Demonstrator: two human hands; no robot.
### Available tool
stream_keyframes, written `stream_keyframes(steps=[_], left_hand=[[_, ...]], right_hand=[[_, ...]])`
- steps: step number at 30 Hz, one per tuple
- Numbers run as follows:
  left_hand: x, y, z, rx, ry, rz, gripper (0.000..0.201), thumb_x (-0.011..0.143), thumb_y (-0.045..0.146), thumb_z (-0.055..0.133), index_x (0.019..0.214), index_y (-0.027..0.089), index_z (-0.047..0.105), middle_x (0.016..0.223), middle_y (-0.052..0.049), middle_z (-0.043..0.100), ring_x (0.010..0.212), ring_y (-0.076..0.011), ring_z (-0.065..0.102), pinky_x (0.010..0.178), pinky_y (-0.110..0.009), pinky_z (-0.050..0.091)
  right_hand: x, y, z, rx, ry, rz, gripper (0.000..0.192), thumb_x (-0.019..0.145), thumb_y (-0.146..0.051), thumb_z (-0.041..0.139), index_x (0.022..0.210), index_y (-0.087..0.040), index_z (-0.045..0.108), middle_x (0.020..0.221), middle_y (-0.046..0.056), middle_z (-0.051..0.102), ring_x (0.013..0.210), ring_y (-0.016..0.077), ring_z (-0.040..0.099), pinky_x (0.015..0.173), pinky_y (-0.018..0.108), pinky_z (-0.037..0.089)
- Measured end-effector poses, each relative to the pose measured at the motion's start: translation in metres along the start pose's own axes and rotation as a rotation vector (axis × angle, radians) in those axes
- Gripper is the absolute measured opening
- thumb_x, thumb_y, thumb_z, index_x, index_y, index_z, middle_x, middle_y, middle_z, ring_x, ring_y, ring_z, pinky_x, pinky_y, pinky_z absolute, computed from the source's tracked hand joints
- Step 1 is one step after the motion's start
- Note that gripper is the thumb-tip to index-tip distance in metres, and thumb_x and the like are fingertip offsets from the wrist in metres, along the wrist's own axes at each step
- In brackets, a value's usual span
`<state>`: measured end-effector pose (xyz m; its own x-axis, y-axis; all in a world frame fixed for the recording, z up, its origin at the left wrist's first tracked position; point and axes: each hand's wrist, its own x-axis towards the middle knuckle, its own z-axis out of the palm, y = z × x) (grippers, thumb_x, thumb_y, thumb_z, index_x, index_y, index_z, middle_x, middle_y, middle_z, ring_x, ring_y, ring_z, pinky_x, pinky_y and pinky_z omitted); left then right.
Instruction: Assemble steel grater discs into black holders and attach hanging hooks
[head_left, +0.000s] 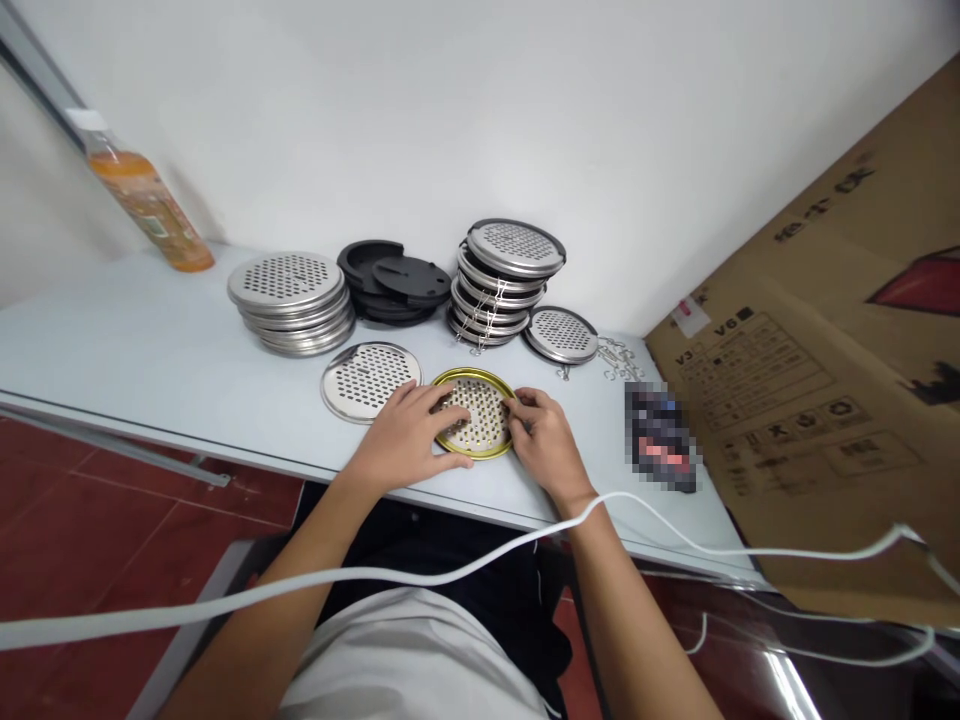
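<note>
A round perforated metal lid (484, 440) with a gold-coloured rim lies in front of me, its hollow side up. My left hand (411, 432) holds its left edge, fingers spread over the holes and thumb along the near rim. At the right edge, my right hand (545, 437) pinches the rim between bent fingers; whether something small is also in that pinch is hidden. Just left of the lid, close to my left fingers, a silver perforated lid (367, 380) lies flat.
Behind are a stack of silver lids (289, 300), black plastic discs (409, 280), a stack of lids with black parts (502, 280), another lid (562, 335) and small metal clips (619, 358). A bottle (150, 200), carton (810, 430), pixelated object (660, 440) and white cable (450, 572) surround me.
</note>
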<state>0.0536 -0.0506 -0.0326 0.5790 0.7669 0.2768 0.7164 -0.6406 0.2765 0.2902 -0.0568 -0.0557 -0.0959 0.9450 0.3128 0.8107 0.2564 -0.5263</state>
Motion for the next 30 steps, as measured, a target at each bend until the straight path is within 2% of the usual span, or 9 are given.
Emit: stream_keyframes(steps=[9,15,17,19,22,25,30], left_hand=[[0.0,0.001,-0.002,-0.01,-0.006,-0.005,0.055,0.079,0.057,0.075,0.126,0.029,0.066,0.148,-0.01,0.053,0.136,-0.0309,0.049,0.12,-0.054,0.028],[0.0,0.0,-0.001,-0.001,-0.015,-0.009,0.068,0.08,0.058,0.073,0.139,0.028,0.057,0.151,-0.01,0.05,0.137,-0.0319,0.047,0.121,-0.055,0.026],[0.0,0.001,-0.001,0.005,-0.012,-0.015,0.072,0.079,0.058,0.073,0.142,0.027,0.055,0.151,-0.01,0.05,0.141,-0.0329,0.042,0.121,-0.054,0.025],[0.0,0.002,-0.002,0.018,-0.002,-0.033,0.078,0.078,0.06,0.074,0.145,0.026,0.052,0.152,-0.01,0.049,0.146,-0.0349,0.034,0.123,-0.055,0.022],[0.001,0.004,-0.002,0.038,0.012,-0.085,0.092,0.075,0.064,0.074,0.153,0.028,0.042,0.154,-0.009,0.046,0.149,-0.0379,0.026,0.124,-0.06,0.014],[0.001,0.004,-0.001,0.044,0.008,-0.12,0.104,0.073,0.068,0.073,0.158,0.027,0.03,0.153,-0.009,0.047,0.149,-0.0395,0.025,0.123,-0.064,0.005],[0.002,0.003,0.0,0.03,0.003,-0.133,0.114,0.071,0.072,0.072,0.161,0.026,0.02,0.153,-0.01,0.048,0.149,-0.0405,0.026,0.122,-0.066,-0.001]], right_hand=[[-0.001,0.007,-0.003,0.206,0.013,0.038,0.035,0.092,-0.026,0.051,0.115,-0.019,0.077,0.126,0.013,0.065,0.119,0.0275,0.061,0.109,0.047,0.045],[-0.001,0.009,-0.006,0.418,0.082,0.09,0.029,0.092,-0.032,0.055,0.105,-0.019,0.078,0.122,0.013,0.069,0.118,0.0262,0.064,0.109,0.046,0.046],[-0.002,0.007,-0.006,0.44,0.12,0.097,0.029,0.091,-0.035,0.058,0.108,-0.018,0.076,0.119,0.013,0.07,0.115,0.0263,0.065,0.107,0.046,0.048],[-0.003,0.005,-0.006,0.425,0.136,0.091,0.035,0.089,-0.037,0.063,0.116,-0.017,0.071,0.118,0.013,0.07,0.111,0.0266,0.066,0.103,0.046,0.05],[-0.005,0.001,-0.005,0.34,0.121,0.062,0.056,0.081,-0.041,0.073,0.131,-0.017,0.062,0.126,0.014,0.068,0.114,0.0288,0.064,0.103,0.048,0.05],[-0.007,-0.003,-0.005,0.24,0.089,0.041,0.075,0.074,-0.044,0.079,0.14,-0.018,0.054,0.135,0.015,0.063,0.122,0.0324,0.06,0.108,0.052,0.046],[-0.004,-0.009,-0.009,0.17,0.025,0.028,0.09,0.066,-0.049,0.084,0.144,-0.019,0.05,0.14,0.016,0.06,0.126,0.0359,0.057,0.109,0.055,0.044]])
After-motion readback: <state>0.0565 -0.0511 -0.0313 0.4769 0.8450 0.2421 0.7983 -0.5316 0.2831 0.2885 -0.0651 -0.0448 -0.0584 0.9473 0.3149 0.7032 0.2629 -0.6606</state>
